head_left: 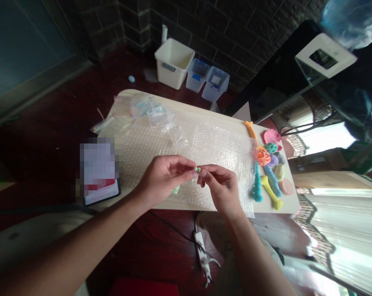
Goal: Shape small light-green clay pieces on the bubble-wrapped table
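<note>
Head view: your left hand (161,179) and right hand (221,185) both pinch a small pale green piece (197,169) between fingertips, above bubble wrap (204,144) on the worktop (189,107). Another green piece (175,190) sits below your left hand. Colored clay shapes (270,191) at right end.

bone-shaped piece (271,193): yellow | looped piece (263,156): orange | floor (139,250): dark red | wall (210,31): dark, brick-patterned

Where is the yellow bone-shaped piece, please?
In the head view, the yellow piece lies at the right end of the table, beside the blue piece.
</note>
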A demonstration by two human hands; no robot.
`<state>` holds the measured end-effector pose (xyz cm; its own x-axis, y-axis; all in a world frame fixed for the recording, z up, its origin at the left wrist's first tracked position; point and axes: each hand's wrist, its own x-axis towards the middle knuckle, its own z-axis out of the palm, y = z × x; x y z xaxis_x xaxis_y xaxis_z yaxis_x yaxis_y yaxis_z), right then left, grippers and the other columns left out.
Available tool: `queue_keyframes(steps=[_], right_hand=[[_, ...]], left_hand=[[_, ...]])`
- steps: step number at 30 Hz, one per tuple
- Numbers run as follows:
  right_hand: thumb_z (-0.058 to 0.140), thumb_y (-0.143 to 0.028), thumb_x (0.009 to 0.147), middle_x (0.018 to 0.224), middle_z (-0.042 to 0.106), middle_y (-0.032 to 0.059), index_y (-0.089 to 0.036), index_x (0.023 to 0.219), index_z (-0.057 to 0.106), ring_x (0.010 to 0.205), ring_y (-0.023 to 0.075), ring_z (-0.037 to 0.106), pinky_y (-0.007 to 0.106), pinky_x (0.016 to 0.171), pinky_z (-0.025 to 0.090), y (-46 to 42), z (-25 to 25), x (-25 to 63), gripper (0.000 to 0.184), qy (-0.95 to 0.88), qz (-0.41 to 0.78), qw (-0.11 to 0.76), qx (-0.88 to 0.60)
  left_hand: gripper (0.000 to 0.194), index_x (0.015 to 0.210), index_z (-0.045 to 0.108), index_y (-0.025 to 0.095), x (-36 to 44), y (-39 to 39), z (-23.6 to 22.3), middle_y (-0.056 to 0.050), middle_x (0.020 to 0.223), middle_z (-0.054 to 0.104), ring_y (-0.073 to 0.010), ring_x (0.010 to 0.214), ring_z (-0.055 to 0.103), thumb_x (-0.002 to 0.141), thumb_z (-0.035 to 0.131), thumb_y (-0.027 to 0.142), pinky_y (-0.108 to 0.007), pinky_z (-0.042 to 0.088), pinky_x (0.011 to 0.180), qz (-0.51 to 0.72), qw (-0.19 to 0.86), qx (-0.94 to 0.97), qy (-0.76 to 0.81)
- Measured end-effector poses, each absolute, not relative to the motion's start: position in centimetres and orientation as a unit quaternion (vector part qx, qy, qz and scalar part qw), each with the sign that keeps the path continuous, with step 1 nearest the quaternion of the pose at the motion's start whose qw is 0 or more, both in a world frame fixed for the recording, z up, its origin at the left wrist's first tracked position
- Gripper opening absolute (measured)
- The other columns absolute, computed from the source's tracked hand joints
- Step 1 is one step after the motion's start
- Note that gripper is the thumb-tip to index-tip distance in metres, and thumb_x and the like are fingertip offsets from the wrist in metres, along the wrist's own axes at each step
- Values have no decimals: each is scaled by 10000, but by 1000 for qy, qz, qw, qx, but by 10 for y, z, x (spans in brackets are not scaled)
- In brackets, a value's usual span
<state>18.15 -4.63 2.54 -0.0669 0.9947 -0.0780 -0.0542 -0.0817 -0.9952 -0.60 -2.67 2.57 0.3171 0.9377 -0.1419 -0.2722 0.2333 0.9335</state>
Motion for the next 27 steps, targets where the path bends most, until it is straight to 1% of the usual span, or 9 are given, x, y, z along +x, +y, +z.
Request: queue_keyframes(steps=[3, 6, 9, 13, 15, 18, 27], right_hand=[[831, -347, 879, 716, 696, 16, -238, 853, 825, 638, 147, 552, 299, 589, 438, -46, 27, 182, 112, -484, 553, 471, -488], [841, -332, 868, 710, 688, 7, -241, 831, 809, 624, 138, 543, 289, 583, 428, -46, 26, 183, 104, -477, 558, 473, -488], [846, -314, 865, 698, 687, -1, -238, 830, 804, 615, 126, 546, 279, 593, 429, -47, 24, 183, 93, -469, 569, 474, -482], [848, -329, 862, 694, 687, -1, -238, 884, 815, 615, 128, 552, 279, 591, 434, -47, 25, 182, 99, -462, 572, 473, -485], [853, -336, 854, 685, 683, -1, -239, 875, 818, 611, 132, 549, 282, 583, 432, -47, 26, 182, 105, -465, 565, 475, -488], [853, -333, 848, 691, 688, 6, -238, 833, 817, 617, 135, 547, 288, 585, 438, -47, 27, 182, 103, -475, 554, 473, -493], [851, -335, 855, 677, 687, 10, -248, 817, 826, 611, 143, 548, 298, 579, 438, -47, 25, 183, 98, -472, 553, 474, -496]], left_hand=[[281, 966, 792, 152, -6, -27, 26, -79, 931, 822, -231, 876, 781, 778, 892, 336, -351, 626, 855, 438, 672, 456, 385], [247, 957, 789, 159, -6, -28, 25, -70, 916, 820, -219, 854, 780, 786, 882, 311, -328, 626, 831, 435, 666, 469, 384], [227, 957, 786, 161, -7, -28, 25, -67, 909, 818, -211, 842, 780, 791, 876, 288, -311, 624, 812, 429, 661, 481, 383], [212, 979, 787, 161, -8, -29, 23, -71, 922, 820, -208, 844, 783, 840, 839, 312, -309, 626, 811, 427, 651, 497, 382], [206, 981, 791, 161, -8, -29, 23, -71, 923, 823, -206, 844, 786, 851, 830, 315, -305, 628, 809, 429, 646, 502, 382], [197, 970, 801, 158, -8, -29, 24, -73, 919, 828, -212, 842, 791, 843, 836, 305, -307, 633, 808, 430, 640, 506, 387], [230, 963, 828, 171, -6, -29, 24, -76, 927, 835, -233, 866, 793, 798, 876, 323, -339, 637, 847, 433, 648, 483, 398]])
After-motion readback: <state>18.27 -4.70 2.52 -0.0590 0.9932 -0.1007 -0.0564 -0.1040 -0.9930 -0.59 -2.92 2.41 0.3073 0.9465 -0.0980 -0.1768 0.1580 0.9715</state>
